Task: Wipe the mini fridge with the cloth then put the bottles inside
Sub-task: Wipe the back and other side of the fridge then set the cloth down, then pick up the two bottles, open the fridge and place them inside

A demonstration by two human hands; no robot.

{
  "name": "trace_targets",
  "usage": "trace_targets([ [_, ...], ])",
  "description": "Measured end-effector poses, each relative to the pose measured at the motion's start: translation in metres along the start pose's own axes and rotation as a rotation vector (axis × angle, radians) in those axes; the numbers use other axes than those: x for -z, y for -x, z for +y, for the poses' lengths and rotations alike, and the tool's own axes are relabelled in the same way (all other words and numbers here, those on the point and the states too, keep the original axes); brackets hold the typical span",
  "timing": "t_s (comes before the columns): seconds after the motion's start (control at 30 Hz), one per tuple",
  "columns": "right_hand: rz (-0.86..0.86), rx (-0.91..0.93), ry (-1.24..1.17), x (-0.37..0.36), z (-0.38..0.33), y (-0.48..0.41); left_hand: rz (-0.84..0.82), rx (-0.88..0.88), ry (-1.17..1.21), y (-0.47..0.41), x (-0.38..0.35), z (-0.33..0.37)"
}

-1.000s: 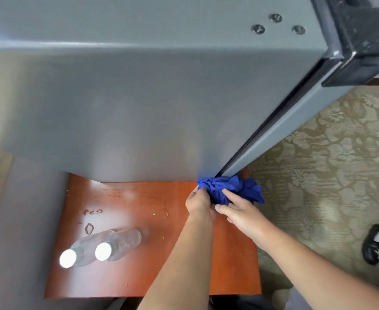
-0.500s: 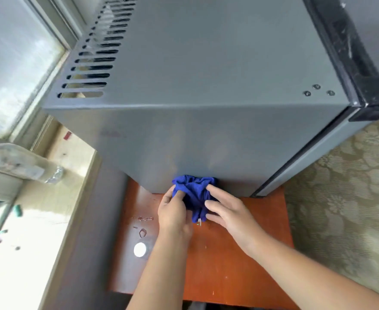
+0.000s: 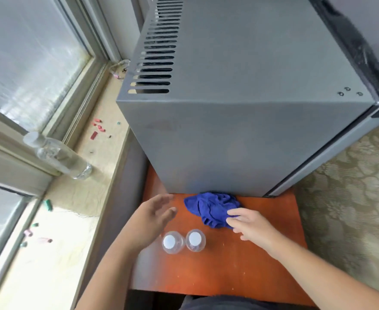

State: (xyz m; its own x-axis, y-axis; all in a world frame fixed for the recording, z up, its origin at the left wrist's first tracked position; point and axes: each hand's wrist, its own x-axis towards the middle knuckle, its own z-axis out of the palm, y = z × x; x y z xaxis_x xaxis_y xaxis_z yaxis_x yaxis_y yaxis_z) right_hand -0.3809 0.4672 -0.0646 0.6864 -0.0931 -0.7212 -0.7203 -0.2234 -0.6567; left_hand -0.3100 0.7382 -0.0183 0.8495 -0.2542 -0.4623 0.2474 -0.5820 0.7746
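1. Nothing gripped: left hand [image 3: 155, 217] spread wide, hovering left of centre; right hand [image 3: 250, 224] also slack, fingertips just resting on the blue cloth [image 3: 213, 209].
2. Cloth bunched at lower centre on the orange table [image 3: 262, 265], touching the base of the grey mini fridge [image 3: 240, 135] filling the upper right.
3. Two bottles [image 3: 183, 241] upright, side by side, white caps up, just below the left hand.
4. Best play, as a judgement: leave the cloth clear of the door, swing that door open at far right, then lift one bottle per hand by the body, not the cap.
5. No brand, label or writing readable anywhere.
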Motion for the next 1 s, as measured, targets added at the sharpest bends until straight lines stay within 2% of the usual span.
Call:
trace_targets([
  [0.1, -0.046, 0.208, 0.181, -0.029, -0.011, 0.015, -0.105, -0.033, -0.26, 0.025, 0.012, -0.036],
  [0.23, -0.129, 0.364, 0.548, -0.069, -0.005, 0.01, -0.192, -0.118, -0.39, 0.035, -0.011, -0.071],
  [0.33, -0.105, 0.393, 0.575, -0.084, 0.006, -0.007, -0.118, -0.151, -0.331, 0.029, -0.038, -0.086],
  [0.47, -0.012, 0.444, 0.478, -0.074, 0.006, -0.006, 0.011, -0.224, -0.246, 0.028, -0.055, -0.074],
  [0.63, 0.213, 0.62, 0.305, -0.017, -0.015, 0.025, 0.122, -0.321, -0.128, 0.032, -0.065, -0.022],
  [0.77, 0.258, 0.768, 0.234, 0.043, -0.027, 0.059, 0.169, -0.371, 0.02, 0.042, -0.099, 0.049],
  [1.0, 0.327, 1.033, 0.189, 0.166, -0.03, 0.114, 0.259, -0.458, 0.219, 0.069, -0.203, 0.178],
])
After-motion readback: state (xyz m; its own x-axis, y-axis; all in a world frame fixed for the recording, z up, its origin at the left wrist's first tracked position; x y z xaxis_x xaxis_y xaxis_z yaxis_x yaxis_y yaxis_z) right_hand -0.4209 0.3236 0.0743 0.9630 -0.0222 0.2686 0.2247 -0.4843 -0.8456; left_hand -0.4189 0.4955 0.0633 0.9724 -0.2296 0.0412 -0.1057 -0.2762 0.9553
